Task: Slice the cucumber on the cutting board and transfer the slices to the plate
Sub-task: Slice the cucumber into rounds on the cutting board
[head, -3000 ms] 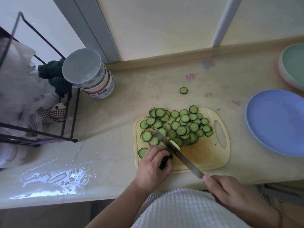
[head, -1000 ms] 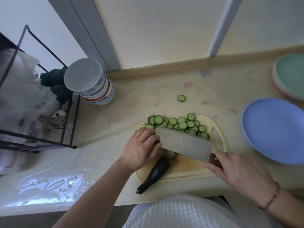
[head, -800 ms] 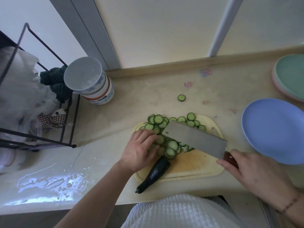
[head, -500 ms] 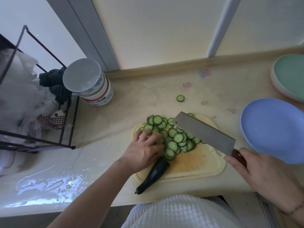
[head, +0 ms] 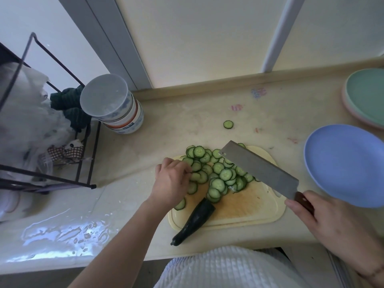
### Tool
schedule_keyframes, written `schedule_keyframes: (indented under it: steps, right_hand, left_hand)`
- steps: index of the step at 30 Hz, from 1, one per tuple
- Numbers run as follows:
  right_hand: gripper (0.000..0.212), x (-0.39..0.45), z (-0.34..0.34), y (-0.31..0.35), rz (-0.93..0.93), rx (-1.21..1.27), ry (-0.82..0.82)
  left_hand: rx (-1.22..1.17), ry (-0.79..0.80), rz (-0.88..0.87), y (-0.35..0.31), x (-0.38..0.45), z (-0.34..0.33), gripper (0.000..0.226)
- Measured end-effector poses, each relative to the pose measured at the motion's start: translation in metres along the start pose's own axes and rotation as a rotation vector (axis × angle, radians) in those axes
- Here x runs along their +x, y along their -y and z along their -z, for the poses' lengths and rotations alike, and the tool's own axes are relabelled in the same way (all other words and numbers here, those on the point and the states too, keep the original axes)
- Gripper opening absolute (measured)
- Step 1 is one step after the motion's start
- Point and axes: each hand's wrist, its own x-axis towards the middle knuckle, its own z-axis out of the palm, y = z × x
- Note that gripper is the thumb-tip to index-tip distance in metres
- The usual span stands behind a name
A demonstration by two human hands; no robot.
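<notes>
left hand point(head: 170, 182) fingers curled onto the cucumber slices point(head: 216, 175) piled on the cutting board point(head: 249, 206). right hand point(head: 332, 227) grips cleaver point(head: 259, 169) handle, blade tilted above slices. uncut cucumber end point(head: 193, 222) overhangs board's near edge. blue plate point(head: 345, 165) right of board, bare.

A stack of bowls point(head: 122, 113) with a translucent lid stands at upper left of centre on the counter point(head: 187, 113), against the back ledge. Left of it a black wire rack point(head: 47, 113) holds crumpled plastic point(head: 22, 113), a dark green cloth point(head: 70, 104) and a checked cloth point(head: 64, 152). At the right edge, upper part, lies a stack of plates point(head: 365, 96), green on top of pink. Faint coloured marks point(head: 258, 92) dot the counter near the back. Along the bottom, a white ribbed garment point(head: 224, 269).
</notes>
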Motion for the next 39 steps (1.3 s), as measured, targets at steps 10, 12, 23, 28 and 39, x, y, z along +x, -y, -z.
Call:
schedule_keyframes:
  steps: [10, 12, 23, 28, 39]
  right_hand:
    - [0.072, -0.014, -0.012, -0.02, 0.048, 0.651, 0.471]
    - [0.075, -0.011, -0.015, -0.028, 0.039, 0.599, 0.514]
    - [0.083, 0.045, -0.013, -0.044, 0.304, 0.19, 0.592]
    - [0.082, 0.07, -0.014, -0.026, 0.38, 0.194, 0.64]
    - [0.064, 0.086, -0.009, -0.005, 0.271, 0.268, 0.636]
  left_hand:
    - [0.046, 0.07, -0.192, -0.036, -0.066, -0.007, 0.049]
    - [0.088, 0.159, -0.185, -0.036, -0.081, -0.019, 0.055]
    - [-0.112, 0.036, -0.3, -0.001, -0.102, 0.006, 0.058]
    - [-0.119, 0.076, -0.372, 0.004, -0.104, 0.003, 0.058]
    - [-0.117, -0.046, -0.356, -0.022, -0.087, -0.032, 0.05]
